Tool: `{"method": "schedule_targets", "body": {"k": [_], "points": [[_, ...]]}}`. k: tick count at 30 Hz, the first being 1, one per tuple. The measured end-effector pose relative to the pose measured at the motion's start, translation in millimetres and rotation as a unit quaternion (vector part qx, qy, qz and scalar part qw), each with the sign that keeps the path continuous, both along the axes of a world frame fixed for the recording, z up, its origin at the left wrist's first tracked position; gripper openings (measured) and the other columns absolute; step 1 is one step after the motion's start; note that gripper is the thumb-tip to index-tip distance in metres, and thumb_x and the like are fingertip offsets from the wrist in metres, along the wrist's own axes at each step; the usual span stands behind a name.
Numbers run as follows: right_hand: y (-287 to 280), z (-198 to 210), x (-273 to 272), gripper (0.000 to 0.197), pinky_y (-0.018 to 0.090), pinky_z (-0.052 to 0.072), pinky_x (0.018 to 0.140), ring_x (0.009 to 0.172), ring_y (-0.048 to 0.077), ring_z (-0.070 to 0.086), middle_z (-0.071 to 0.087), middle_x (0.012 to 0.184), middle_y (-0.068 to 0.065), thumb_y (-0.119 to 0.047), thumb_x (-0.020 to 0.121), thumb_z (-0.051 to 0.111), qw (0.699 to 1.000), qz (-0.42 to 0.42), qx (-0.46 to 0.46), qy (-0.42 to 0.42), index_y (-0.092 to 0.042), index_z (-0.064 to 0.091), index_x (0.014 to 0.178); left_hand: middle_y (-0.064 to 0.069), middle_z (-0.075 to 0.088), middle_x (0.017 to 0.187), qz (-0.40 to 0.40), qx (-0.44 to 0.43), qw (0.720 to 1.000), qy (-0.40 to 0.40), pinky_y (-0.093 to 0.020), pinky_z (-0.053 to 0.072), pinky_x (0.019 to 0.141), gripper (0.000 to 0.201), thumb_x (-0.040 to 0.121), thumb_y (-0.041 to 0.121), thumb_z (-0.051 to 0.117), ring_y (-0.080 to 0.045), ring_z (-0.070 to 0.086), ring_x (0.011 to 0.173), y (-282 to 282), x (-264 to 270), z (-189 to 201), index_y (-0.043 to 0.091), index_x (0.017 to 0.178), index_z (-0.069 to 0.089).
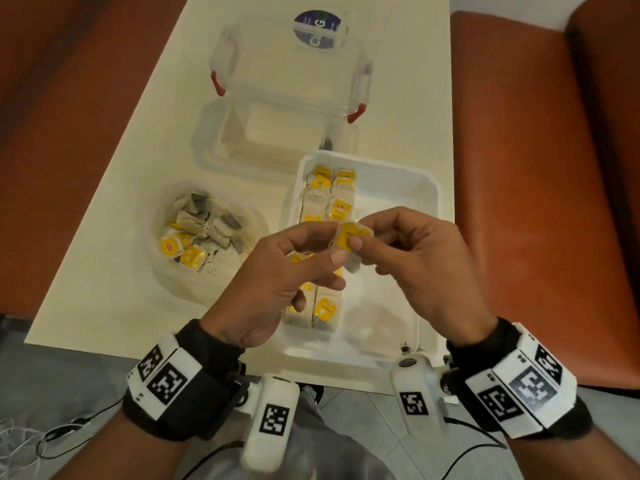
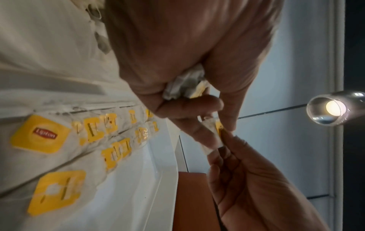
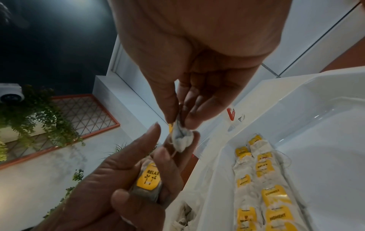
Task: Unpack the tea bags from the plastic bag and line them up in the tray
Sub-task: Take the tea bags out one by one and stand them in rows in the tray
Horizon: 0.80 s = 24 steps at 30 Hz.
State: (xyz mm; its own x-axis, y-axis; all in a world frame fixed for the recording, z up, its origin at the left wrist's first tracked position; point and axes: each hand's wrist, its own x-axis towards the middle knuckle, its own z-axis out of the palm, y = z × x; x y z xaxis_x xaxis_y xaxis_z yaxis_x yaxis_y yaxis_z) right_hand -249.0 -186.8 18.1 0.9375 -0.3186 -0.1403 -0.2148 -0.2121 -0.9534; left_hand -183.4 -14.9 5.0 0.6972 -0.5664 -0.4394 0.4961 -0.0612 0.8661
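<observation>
Over the white tray (image 1: 433, 188), both hands meet on one tea bag (image 1: 351, 239) with a yellow tag. My right hand (image 1: 362, 233) pinches it between thumb and forefinger. My left hand (image 1: 334, 242) pinches its other side, and its curled lower fingers keep a second tea bag (image 3: 149, 178) tagged "RELAX" against the palm. Two columns of tea bags (image 1: 329, 199) lie lined up along the tray's left side. The clear plastic bag (image 1: 194, 237) sits open to the left of the tray, with several tea bags inside.
A clear lidded box (image 1: 287, 64) with red clips stands at the far end of the cream table (image 1: 104, 271), with a clear tub (image 1: 259, 143) in front of it. Orange seats flank the table. The tray's right half (image 1: 388, 271) holds no bags.
</observation>
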Motion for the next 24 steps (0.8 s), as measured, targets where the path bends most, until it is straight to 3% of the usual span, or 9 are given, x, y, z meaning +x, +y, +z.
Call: {"method": "schedule_targets", "body": {"k": [3, 7, 11, 14, 19, 24], "points": [[-1.3, -3.8, 0.6, 0.008, 0.036, 0.05, 0.063, 0.071, 0.03, 0.064, 0.07, 0.072, 0.003, -0.027, 0.082, 0.081, 1.0, -0.006, 0.003, -0.009, -0.026, 0.076, 0.088, 0.003, 0.069, 0.085, 0.018, 0.012, 1.0, -0.006, -0.019, 0.031, 0.039, 0.013, 0.082, 0.026, 0.073, -0.011, 0.065, 0.06, -2.5, 1.0, -5.3, 0.016, 0.09, 0.07], [0.7, -0.3, 0.2, 0.006, 0.031, 0.049, 0.064, 0.066, 0.009, 0.058, 0.067, 0.071, -0.01, -0.026, 0.083, 0.079, 1.0, 0.004, 0.013, -0.015, -0.024, 0.075, 0.088, 0.002, 0.064, 0.078, 0.023, 0.016, 0.999, -0.026, -0.021, 0.03, 0.039, 0.016, 0.079, 0.032, 0.074, -0.011, 0.06, 0.054, -7.4, -1.3, -6.9, 0.018, 0.079, 0.066], [0.2, 0.6, 1.7, 0.008, 0.029, 0.051, 0.065, 0.074, 0.012, 0.063, 0.074, 0.081, -0.001, -0.019, 0.086, 0.076, 0.998, 0.016, 0.06, -0.007, -0.021, 0.076, 0.094, 0.003, 0.07, 0.081, 0.044, 0.01, 0.998, -0.04, -0.02, 0.031, 0.037, 0.01, 0.086, 0.026, 0.071, -0.012, 0.063, 0.056, -10.4, -0.9, -6.1, 0.018, 0.088, 0.067], [-1.7, -0.2, 4.2, 0.009, 0.032, 0.051, 0.064, 0.074, 0.017, 0.063, 0.074, 0.08, 0.004, -0.014, 0.089, 0.074, 0.998, 0.0, 0.068, -0.008, -0.021, 0.077, 0.093, 0.003, 0.073, 0.086, 0.031, 0.002, 0.998, -0.047, -0.02, 0.031, 0.036, 0.029, 0.076, 0.031, 0.073, -0.014, 0.066, 0.058, -13.8, -0.1, -0.2, 0.022, 0.103, 0.069], [-3.9, 1.5, 10.5, 0.008, 0.025, 0.05, 0.062, 0.069, 0.007, 0.063, 0.072, 0.075, -0.004, -0.014, 0.088, 0.074, 0.995, -0.031, 0.099, -0.003, -0.016, 0.075, 0.095, 0.002, 0.065, 0.077, 0.074, 0.014, 0.996, -0.051, -0.02, 0.033, 0.037, 0.008, 0.084, 0.023, 0.074, -0.011, 0.057, 0.051, -20.3, 3.6, 0.1, 0.018, 0.083, 0.068], [-4.4, 1.0, 17.7, 0.007, 0.026, 0.051, 0.065, 0.074, 0.008, 0.063, 0.072, 0.08, -0.005, -0.014, 0.091, 0.07, 0.993, -0.027, 0.113, 0.005, -0.018, 0.074, 0.095, 0.001, 0.067, 0.081, 0.076, 0.03, 0.996, -0.048, -0.02, 0.033, 0.037, 0.013, 0.085, 0.028, 0.074, -0.01, 0.059, 0.052, -23.5, 5.8, 2.7, 0.02, 0.09, 0.066]]}}
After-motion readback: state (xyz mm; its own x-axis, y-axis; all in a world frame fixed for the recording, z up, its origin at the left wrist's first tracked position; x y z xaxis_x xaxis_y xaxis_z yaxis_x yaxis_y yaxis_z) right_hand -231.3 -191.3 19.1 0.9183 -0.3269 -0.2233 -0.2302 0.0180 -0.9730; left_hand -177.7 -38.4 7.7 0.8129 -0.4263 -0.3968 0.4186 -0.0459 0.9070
